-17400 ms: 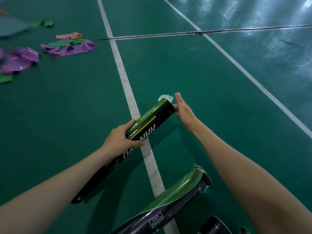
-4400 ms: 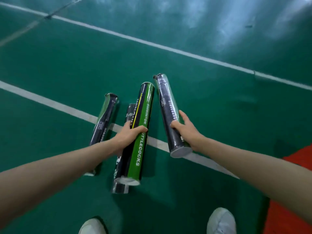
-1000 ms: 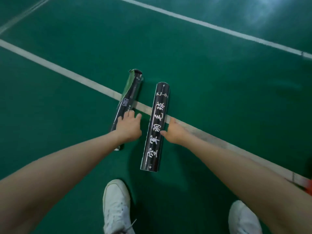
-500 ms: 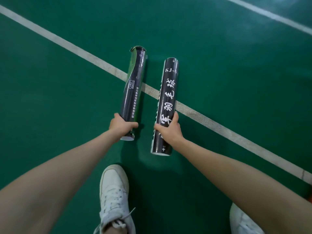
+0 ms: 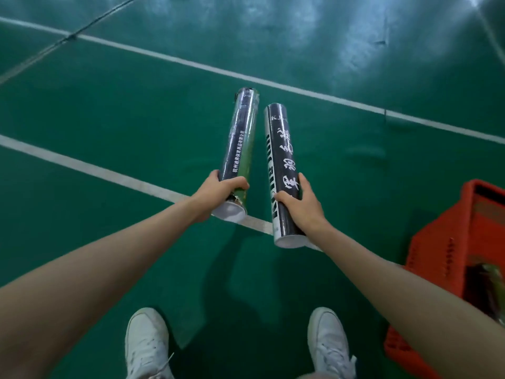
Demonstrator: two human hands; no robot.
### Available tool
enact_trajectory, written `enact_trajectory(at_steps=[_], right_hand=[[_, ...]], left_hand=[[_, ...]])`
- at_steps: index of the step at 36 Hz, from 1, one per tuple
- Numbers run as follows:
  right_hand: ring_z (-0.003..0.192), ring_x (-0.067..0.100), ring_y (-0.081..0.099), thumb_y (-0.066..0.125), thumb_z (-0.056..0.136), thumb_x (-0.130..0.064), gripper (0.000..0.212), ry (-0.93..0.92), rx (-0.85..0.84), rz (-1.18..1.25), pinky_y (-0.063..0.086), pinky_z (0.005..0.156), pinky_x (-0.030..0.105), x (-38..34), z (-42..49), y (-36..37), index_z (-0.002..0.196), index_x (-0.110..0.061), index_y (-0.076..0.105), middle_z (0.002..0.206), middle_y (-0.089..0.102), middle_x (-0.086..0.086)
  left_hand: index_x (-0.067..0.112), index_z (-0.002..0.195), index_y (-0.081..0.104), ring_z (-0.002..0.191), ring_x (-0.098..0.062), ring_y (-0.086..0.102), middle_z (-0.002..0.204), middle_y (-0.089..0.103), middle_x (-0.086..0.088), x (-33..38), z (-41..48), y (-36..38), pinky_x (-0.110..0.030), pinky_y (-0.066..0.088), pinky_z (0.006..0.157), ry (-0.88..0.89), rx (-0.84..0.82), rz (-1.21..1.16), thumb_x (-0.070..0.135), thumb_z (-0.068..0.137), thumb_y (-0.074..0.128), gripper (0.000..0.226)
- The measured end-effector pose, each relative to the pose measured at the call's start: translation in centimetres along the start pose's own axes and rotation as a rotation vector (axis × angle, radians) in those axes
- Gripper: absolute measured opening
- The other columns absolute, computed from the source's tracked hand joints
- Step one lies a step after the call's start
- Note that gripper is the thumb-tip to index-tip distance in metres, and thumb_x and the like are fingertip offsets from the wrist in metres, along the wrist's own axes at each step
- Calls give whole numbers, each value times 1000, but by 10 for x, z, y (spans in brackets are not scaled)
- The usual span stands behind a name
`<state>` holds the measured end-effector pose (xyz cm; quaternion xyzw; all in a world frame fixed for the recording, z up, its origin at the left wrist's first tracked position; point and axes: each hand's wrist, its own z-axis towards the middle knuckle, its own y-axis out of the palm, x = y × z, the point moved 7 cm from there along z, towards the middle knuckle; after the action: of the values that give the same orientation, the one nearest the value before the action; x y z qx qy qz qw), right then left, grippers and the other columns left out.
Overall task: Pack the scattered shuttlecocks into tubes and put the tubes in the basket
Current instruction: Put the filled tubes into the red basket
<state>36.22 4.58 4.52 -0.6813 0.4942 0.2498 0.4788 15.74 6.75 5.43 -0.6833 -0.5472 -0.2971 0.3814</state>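
Note:
I hold two shuttlecock tubes in the air over the green court floor, both pointing away from me. My left hand (image 5: 218,194) grips the near end of a black and green tube (image 5: 240,140) wrapped in shiny film. My right hand (image 5: 300,206) grips a black tube with white Chinese lettering (image 5: 278,149) near its lower end. The two tubes almost touch at mid-length. An orange plastic basket (image 5: 448,250) stands on the floor at the right edge, with dark tubes (image 5: 489,285) partly visible inside it.
White court lines (image 5: 90,168) cross the green floor under my hands and further off. My two white shoes (image 5: 147,343) stand at the bottom of the view. A thin dark line, perhaps a cable or a seam (image 5: 68,39), runs at the top left.
Both tubes lay on the floor under my hands; now both are lifted off it. The view has risen and the orange basket has come into sight at the right.

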Motion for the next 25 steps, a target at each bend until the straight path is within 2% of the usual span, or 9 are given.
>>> enact_trajectory(at_steps=[6, 9, 12, 14, 18, 20, 22, 25], right_hand=[[99, 17, 63, 69, 77, -42, 85, -54, 136, 3, 50, 95, 38, -4, -49, -118, 148, -39, 22, 126, 58, -8], [97, 14, 61, 71, 78, -38, 84, -70, 209, -6, 48, 92, 32, 4, -81, -173, 148, -38, 25, 120, 58, -10], [101, 9, 52, 70, 80, -37, 82, -67, 268, 14, 40, 90, 25, 20, -112, -216, 148, -35, 25, 119, 48, -16], [108, 11, 53, 72, 76, -41, 86, -49, 303, 47, 43, 96, 30, 36, -131, -240, 148, -36, 26, 130, 49, -14], [106, 13, 57, 72, 77, -36, 84, 2, 400, 51, 46, 95, 33, 75, -167, -290, 148, -34, 28, 128, 55, -10], [108, 15, 59, 72, 76, -37, 84, 40, 450, 49, 48, 97, 37, 97, -184, -314, 148, -35, 28, 127, 56, -10], [107, 15, 59, 72, 76, -39, 84, 94, 482, 47, 48, 95, 35, 123, -197, -333, 147, -35, 28, 124, 57, -11], [103, 15, 63, 71, 63, -52, 92, 179, 493, 71, 51, 93, 37, 166, -209, -352, 145, -37, 31, 126, 60, -11]], left_hand=[[5, 126, 44, 59, -18, 58, 91, 58, -9, 62, -48, 75, -24, 45, 46, 8, -126, 27, 27, 79, 72, 59], [5, 127, 43, 61, -20, 60, 94, 61, -11, 82, -78, 120, -28, 50, 53, 40, -194, 58, 27, 78, 73, 61], [6, 125, 42, 63, -20, 60, 94, 61, -11, 96, -109, 171, -30, 52, 59, 66, -272, 53, 25, 79, 72, 57], [7, 124, 42, 64, -20, 61, 96, 63, -12, 103, -127, 205, -31, 54, 61, 83, -320, 53, 25, 78, 73, 58], [5, 128, 40, 70, -26, 64, 105, 65, -19, 103, -158, 271, -39, 56, 74, 77, -432, 66, 29, 74, 76, 69], [6, 130, 38, 67, -24, 63, 104, 63, -18, 98, -171, 300, -36, 56, 68, 64, -487, 87, 27, 76, 75, 69], [6, 132, 36, 61, -20, 61, 100, 61, -15, 92, -183, 325, -30, 54, 57, 47, -537, 118, 24, 78, 74, 68], [7, 134, 34, 57, -18, 59, 96, 60, -13, 80, -192, 357, -27, 50, 53, 15, -586, 163, 26, 77, 74, 72]])
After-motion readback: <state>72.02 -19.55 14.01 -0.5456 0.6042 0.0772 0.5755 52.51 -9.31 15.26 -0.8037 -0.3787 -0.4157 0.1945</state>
